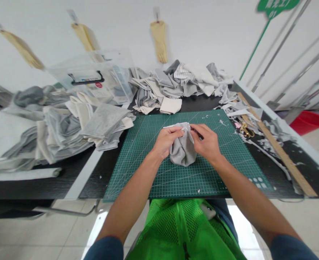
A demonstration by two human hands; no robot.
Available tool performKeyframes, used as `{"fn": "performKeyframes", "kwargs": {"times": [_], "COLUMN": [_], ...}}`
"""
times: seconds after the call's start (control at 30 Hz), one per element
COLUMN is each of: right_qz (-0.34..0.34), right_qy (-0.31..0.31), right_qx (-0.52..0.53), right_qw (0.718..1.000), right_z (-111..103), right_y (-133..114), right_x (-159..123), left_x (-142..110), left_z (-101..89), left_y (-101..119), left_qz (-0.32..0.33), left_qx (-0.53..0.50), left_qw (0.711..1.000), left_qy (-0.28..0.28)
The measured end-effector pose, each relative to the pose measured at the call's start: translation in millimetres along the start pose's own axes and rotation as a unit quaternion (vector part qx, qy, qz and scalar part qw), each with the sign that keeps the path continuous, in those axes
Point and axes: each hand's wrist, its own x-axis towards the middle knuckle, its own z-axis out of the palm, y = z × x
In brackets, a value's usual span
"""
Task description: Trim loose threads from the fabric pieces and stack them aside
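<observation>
Grey cloth (183, 153) sits bunched up near the middle of the green cutting mat (140, 144), on the black counter (47, 189). Left hand (168, 141) has its top edge pinched around 10 o'clock, and right hand (206, 141) grips it around 2, so both are closed on the same piece, pretty close together. From the cloth, there's a messy heap of fabric pieces (185, 81) at 12, a clear plastic box (87, 81) at 10, gold-handled scissors (246, 130) near 3, and a long wooden ruler (277, 144) out past those at 3.
</observation>
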Motion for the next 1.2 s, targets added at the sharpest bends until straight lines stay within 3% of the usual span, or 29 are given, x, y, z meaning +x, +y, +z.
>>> {"fn": "performKeyframes", "kwargs": {"times": [0.1,0.43,0.57,0.67,0.73,0.9,1.1,1.2], "right_qz": [0.013,-0.033,-0.002,0.071,0.109,0.129,0.122,0.1], "right_qy": [0.012,-0.01,-0.005,0.0,-0.006,-0.042,-0.091,-0.084], "right_qx": [0.001,-0.001,0.023,0.064,0.106,0.22,0.24,0.202], "right_qw": [1.0,0.999,1.0,0.995,0.988,0.966,0.959,0.971], "right_z": [-2,2,-1,-2,-3,-1,0,-1], "right_y": [1,-2,-2,2,5,2,-4,-5], "right_x": [0,-1,-1,-2,-2,-2,-5,-6], "left_x": [0,0,1,3,4,3,2,3], "left_z": [0.7,1.2,1.1,-1.5,-3.5,-3.6,-1.2,-3.0], "left_y": [0,-2,-5,-8,-9,-8,-9,-11], "left_qz": [0.005,0.029,0.047,0.117,0.188,0.314,0.334,0.353], "left_qx": [0.0,0.026,0.03,0.091,0.176,0.293,0.28,0.25], "left_qw": [1.0,0.999,0.998,0.989,0.966,0.902,0.893,0.896], "left_qy": [0.006,-0.002,-0.002,0.011,0.033,0.047,0.109,0.102]}}
